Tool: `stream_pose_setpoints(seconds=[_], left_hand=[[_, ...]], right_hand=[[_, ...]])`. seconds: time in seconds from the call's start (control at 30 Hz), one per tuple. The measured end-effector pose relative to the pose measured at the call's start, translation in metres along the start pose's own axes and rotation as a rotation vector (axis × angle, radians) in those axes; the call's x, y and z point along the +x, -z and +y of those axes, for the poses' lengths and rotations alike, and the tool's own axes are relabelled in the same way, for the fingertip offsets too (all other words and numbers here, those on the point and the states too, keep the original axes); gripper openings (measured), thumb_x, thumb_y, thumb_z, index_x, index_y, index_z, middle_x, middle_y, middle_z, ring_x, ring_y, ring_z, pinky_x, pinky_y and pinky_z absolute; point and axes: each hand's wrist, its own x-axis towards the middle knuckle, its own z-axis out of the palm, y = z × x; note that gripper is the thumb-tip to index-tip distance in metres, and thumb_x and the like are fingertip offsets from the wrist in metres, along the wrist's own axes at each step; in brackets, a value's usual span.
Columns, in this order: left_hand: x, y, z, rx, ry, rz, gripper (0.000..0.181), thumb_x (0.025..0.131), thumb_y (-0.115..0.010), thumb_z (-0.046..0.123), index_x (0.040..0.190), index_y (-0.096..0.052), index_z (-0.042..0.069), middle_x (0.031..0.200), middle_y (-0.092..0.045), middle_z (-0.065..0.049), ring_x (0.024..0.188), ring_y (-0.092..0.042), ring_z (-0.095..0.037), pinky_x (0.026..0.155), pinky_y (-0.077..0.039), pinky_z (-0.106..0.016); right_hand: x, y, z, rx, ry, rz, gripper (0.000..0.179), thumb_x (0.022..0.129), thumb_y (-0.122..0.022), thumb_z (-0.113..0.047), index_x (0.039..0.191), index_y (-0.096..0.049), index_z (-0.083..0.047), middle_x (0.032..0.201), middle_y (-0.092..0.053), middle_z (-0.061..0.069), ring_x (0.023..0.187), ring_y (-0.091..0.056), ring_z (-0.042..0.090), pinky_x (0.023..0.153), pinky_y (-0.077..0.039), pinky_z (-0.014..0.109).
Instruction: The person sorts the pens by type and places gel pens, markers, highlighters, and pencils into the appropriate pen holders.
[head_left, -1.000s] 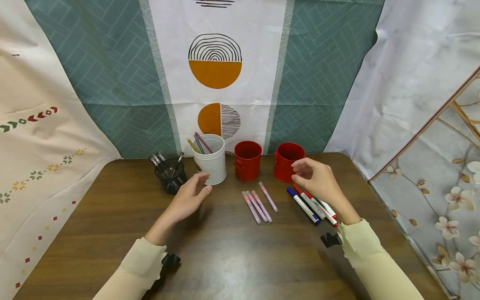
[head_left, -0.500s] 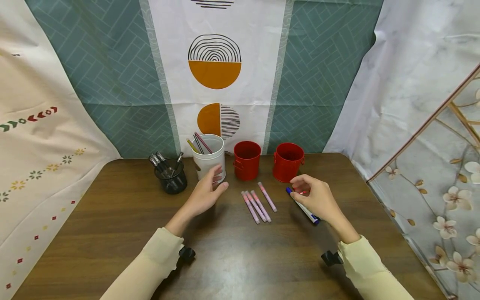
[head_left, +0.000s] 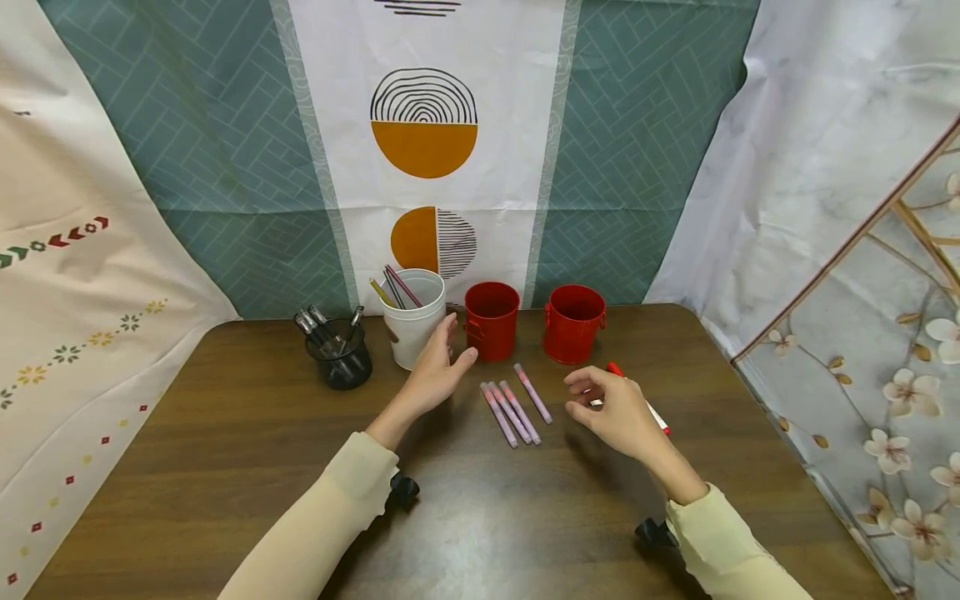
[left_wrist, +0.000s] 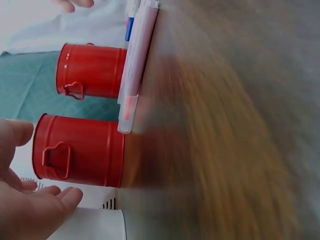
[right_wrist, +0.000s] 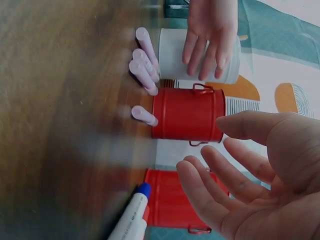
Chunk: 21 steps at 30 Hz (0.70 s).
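Note:
My left hand (head_left: pixel 433 375) hovers in front of the white bucket (head_left: pixel 405 342), fingers extended and thumb apart, holding nothing. Several pale lilac pens with pink bands (head_left: pixel 498 417) lie on the table to its right. My right hand (head_left: pixel 613 415) hangs above the whiteboard markers, its fingers loosely bent with nothing between them. Most of those markers are hidden by it in the head view; a red cap (head_left: pixel 615 368) shows past it. A blue-capped marker (right_wrist: pixel 131 217) shows in the right wrist view. Two red buckets, one left (head_left: pixel 491 329) and one right (head_left: pixel 573 333), stand behind the pens.
A black pen cup (head_left: pixel 343 368) with several pens stands left of the white bucket, which holds a few pencils (head_left: pixel 396 287). Patterned cloth (head_left: pixel 232 150) hangs behind the brown table (head_left: pixel 465 533) and at its sides.
My left hand has moved right, from beside the black cup to before the white bucket. My right hand has come down and toward me, over the markers, from near the right red bucket.

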Motion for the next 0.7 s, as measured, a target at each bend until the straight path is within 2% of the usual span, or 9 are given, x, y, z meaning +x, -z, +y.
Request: stream_pose_setpoints(seconds=[0.27,0.4,0.6,0.7], left_hand=[[0.015,-0.012,0.001,0.017,0.060,0.036,0.082,0.108,-0.058,0.033,0.169,-0.011,0.005,0.173,-0.023,-0.019,0.160,-0.024,-0.035,0.129,-0.024,-0.053],[0.022,-0.016,-0.003,-0.026,0.072,0.040,0.082,0.109,-0.056,0.035,0.170,-0.008,0.008,0.175,-0.020,-0.016,0.162,-0.019,-0.030,0.131,-0.018,-0.052],[0.031,-0.023,-0.012,-0.104,0.052,0.044,0.082,0.110,-0.056,0.034,0.170,-0.007,0.007,0.175,-0.020,-0.014,0.162,-0.019,-0.027,0.132,-0.017,-0.049],[0.034,-0.024,-0.015,-0.173,0.039,0.037,0.081,0.112,-0.055,0.031,0.170,-0.005,0.006,0.175,-0.018,-0.014,0.163,-0.017,-0.028,0.132,-0.017,-0.048]], right_hand=[[-0.006,-0.007,-0.002,-0.003,0.023,-0.038,0.029,0.088,-0.082,0.001,0.114,-0.072,-0.007,0.101,-0.078,0.008,0.085,-0.073,0.017,0.081,-0.063,0.046],[-0.008,-0.009,-0.002,-0.002,0.019,-0.055,0.029,0.089,-0.083,0.000,0.115,-0.072,-0.006,0.100,-0.077,0.003,0.085,-0.072,0.015,0.081,-0.063,0.043],[-0.008,-0.009,-0.002,0.008,0.011,-0.074,0.028,0.090,-0.082,-0.001,0.116,-0.072,-0.005,0.101,-0.078,0.003,0.087,-0.073,0.014,0.083,-0.063,0.043],[-0.007,-0.010,-0.002,-0.001,0.019,-0.074,0.028,0.090,-0.083,-0.001,0.115,-0.072,-0.005,0.100,-0.077,0.004,0.087,-0.073,0.014,0.083,-0.063,0.044]])
